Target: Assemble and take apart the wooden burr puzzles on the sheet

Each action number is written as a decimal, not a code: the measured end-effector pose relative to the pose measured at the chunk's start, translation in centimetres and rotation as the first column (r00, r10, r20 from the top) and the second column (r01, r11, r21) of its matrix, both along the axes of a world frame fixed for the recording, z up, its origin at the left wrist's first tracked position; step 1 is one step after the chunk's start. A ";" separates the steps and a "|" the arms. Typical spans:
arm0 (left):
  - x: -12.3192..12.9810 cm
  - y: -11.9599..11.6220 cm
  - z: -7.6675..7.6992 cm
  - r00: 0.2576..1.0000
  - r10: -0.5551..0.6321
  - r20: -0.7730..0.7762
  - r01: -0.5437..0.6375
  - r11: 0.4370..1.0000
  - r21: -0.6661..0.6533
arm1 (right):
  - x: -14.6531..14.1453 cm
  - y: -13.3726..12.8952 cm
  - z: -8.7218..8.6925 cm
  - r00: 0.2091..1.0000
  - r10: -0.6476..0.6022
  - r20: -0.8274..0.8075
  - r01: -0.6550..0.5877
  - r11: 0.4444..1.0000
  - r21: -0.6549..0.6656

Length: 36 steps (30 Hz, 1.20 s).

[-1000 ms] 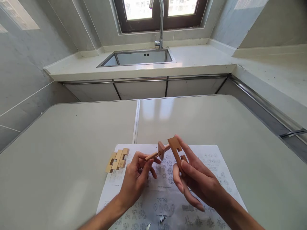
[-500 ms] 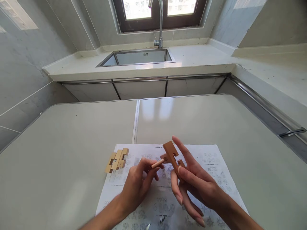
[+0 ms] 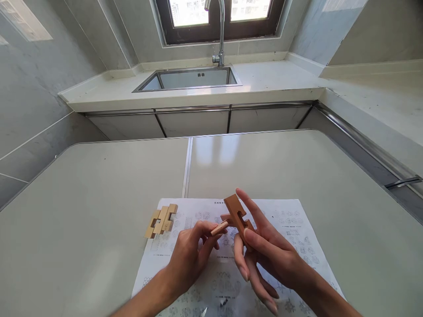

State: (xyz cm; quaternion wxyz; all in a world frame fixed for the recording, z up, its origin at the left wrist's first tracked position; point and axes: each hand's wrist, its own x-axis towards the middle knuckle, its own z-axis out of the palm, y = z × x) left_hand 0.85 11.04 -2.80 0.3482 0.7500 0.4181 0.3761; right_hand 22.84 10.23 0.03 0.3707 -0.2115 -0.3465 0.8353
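Note:
My left hand (image 3: pixel 194 248) pinches a small wooden puzzle piece (image 3: pixel 219 227) between thumb and fingertips. Close by on the right, my right hand (image 3: pixel 269 251) grips notched brown wooden puzzle pieces (image 3: pixel 238 216), with the index finger stretched along the upper side. One of those pieces sticks out leftward behind the tilted front one, near the tip of the left hand's piece; whether they touch I cannot tell. Both hands hover over a white printed sheet (image 3: pixel 211 281) covered in small line drawings. At the sheet's upper left lie several lighter notched wooden pieces (image 3: pixel 161 220), side by side.
The sheet lies on a pale table (image 3: pixel 99 211) with a seam (image 3: pixel 187 167) running away from me. Beyond the table's far edge is a white counter (image 3: pixel 274 79) with a steel sink (image 3: pixel 194 88), a tall faucet (image 3: pixel 221 35) and a dark-framed window (image 3: pixel 221 31).
The piece in my left hand has shifted slightly right and up, closer to the pieces in my right hand. My right hand has moved a little to the left.

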 end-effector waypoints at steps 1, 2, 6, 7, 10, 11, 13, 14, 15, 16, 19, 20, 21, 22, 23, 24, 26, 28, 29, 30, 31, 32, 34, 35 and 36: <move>0.0 0.0 0.0 1.000 0.001 -0.004 -0.001 1.000 0.001 | 0.0 0.0 0.0 1.000 -0.002 0.005 0.002 1.000 -0.002; 0.0 0.0 0.0 1.000 0.001 -0.007 -0.001 1.000 0.002 | 0.0 0.0 0.0 1.000 -0.003 0.007 0.003 1.000 -0.003; 0.0 0.0 0.0 1.000 0.006 -0.005 -0.007 1.000 -0.018 | 0.0 0.0 -0.1 1.000 -0.012 0.017 0.012 1.000 -0.016; 0.0 0.0 0.0 1.000 0.010 0.002 -0.010 1.000 -0.028 | 0.0 0.0 -0.1 1.000 -0.016 0.022 0.016 1.000 -0.022; 0.0 0.0 0.1 0.999 0.012 0.036 -0.011 0.999 -0.051 | 0.0 0.0 -0.3 0.999 -0.033 0.031 0.034 0.999 -0.042; 0.0 -0.1 0.1 0.999 0.012 0.044 -0.009 0.998 -0.057 | 0.0 0.0 -0.3 0.999 -0.036 0.030 0.037 0.998 -0.048; 0.0 -0.1 0.2 0.999 0.015 0.045 -0.012 0.998 -0.061 | 0.1 0.1 -0.3 0.999 -0.036 0.022 0.038 0.998 -0.052; 0.0 -0.1 0.1 0.999 0.017 0.039 -0.014 0.998 -0.061 | 0.1 0.1 -0.2 0.999 -0.034 0.016 0.035 0.998 -0.049; 0.0 -0.1 0.1 0.999 0.019 0.031 -0.017 0.998 -0.061 | 0.1 0.1 -0.1 0.999 -0.030 0.014 0.031 0.999 -0.045; 0.0 -0.1 0.0 1.000 0.019 0.023 -0.017 0.998 -0.059 | 0.0 0.1 -0.1 1.000 -0.026 0.015 0.026 0.999 -0.040; -0.1 -0.1 -0.1 1.000 0.004 0.014 -0.003 0.999 -0.051 | 0.0 0.1 0.1 0.999 -0.011 0.042 0.012 0.999 -0.033; -0.1 -0.1 -0.2 1.000 -0.001 0.015 0.002 0.999 -0.052 | 0.0 0.1 0.2 0.999 -0.007 0.052 0.009 0.999 -0.032; -0.1 -0.1 -0.2 1.000 -0.002 0.015 0.003 0.999 -0.054 | 0.0 0.1 0.2 0.998 -0.006 0.058 0.008 1.000 -0.030; -0.1 -0.1 -0.2 1.000 -0.001 0.013 0.001 0.998 -0.058 | 0.0 0.1 0.2 0.998 -0.005 0.061 0.007 1.000 -0.028; -0.1 -0.1 -0.2 1.000 0.002 0.009 -0.002 0.998 -0.061 | 0.0 0.1 0.1 0.998 -0.005 0.063 0.007 1.000 -0.025; 0.0 -0.1 -0.2 1.000 0.005 0.005 -0.005 0.998 -0.061 | 0.0 0.1 0.1 0.998 -0.006 0.064 0.008 1.000 -0.021; 0.0 -0.1 -0.1 1.000 0.010 0.000 -0.009 0.999 -0.050 | 0.0 0.1 0.0 0.998 -0.011 0.065 0.012 1.000 -0.011; 0.0 -0.1 0.0 1.000 0.010 0.000 -0.010 0.999 -0.031 | -0.1 0.1 -0.2 0.998 -0.013 0.066 0.014 1.000 -0.003; 0.0 -0.1 0.0 1.000 0.011 0.001 -0.011 1.000 -0.022 | -0.1 0.1 -0.2 0.998 -0.016 0.065 0.016 1.000 0.000; 0.0 0.0 0.0 1.000 0.012 0.000 -0.012 1.000 -0.015 | -0.1 0.1 -0.3 0.998 -0.017 0.064 0.017 1.000 0.004; 0.0 0.0 0.0 1.000 0.011 0.002 -0.011 1.000 -0.008 | -0.1 0.1 -0.3 0.998 -0.019 0.063 0.018 1.000 0.008; 0.0 0.0 0.0 1.000 0.010 0.004 -0.010 1.000 -0.003 | -0.1 0.1 -0.3 0.998 -0.022 0.065 0.021 1.000 0.013; 0.0 0.0 -0.1 1.000 0.010 0.005 -0.010 1.000 0.005 | -0.1 0.1 -0.3 0.997 -0.028 0.072 0.027 1.000 0.017; 0.0 0.0 -0.1 1.000 0.009 0.004 -0.010 1.000 0.007 | -0.1 0.1 -0.3 0.997 -0.029 0.076 0.027 0.999 0.017; 0.0 0.0 -0.2 1.000 0.009 0.002 -0.009 1.000 0.007 | -0.1 0.1 -0.3 0.996 -0.030 0.079 0.029 0.999 0.015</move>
